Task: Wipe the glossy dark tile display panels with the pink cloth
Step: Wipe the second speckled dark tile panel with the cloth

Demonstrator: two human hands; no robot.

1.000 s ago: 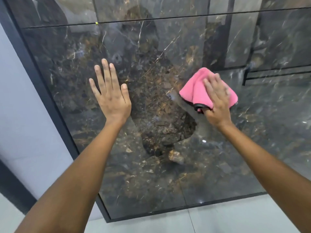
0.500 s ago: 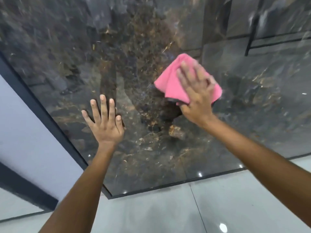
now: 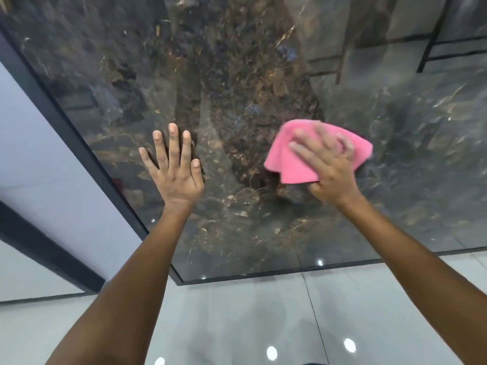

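Note:
A glossy dark marble tile panel (image 3: 237,75) with brown and gold veins fills the upper view, framed in black. My left hand (image 3: 175,169) lies flat on its lower left part, fingers straight and spread. My right hand (image 3: 326,167) presses the folded pink cloth (image 3: 292,162) flat against the panel to the right of centre, fingers spread over it. The cloth sticks out to the left and above my fingers. My right hand is slightly blurred.
The panel's black frame (image 3: 79,133) runs diagonally down the left and along the bottom edge. A pale grey wall (image 3: 34,159) lies left of it. Glossy light grey floor tiles (image 3: 263,320) with light reflections spread below.
The view has tilted down, showing more floor. Both hands have slid lower on the panel, and the cloth has swept left and back to the right, still pressed flat.

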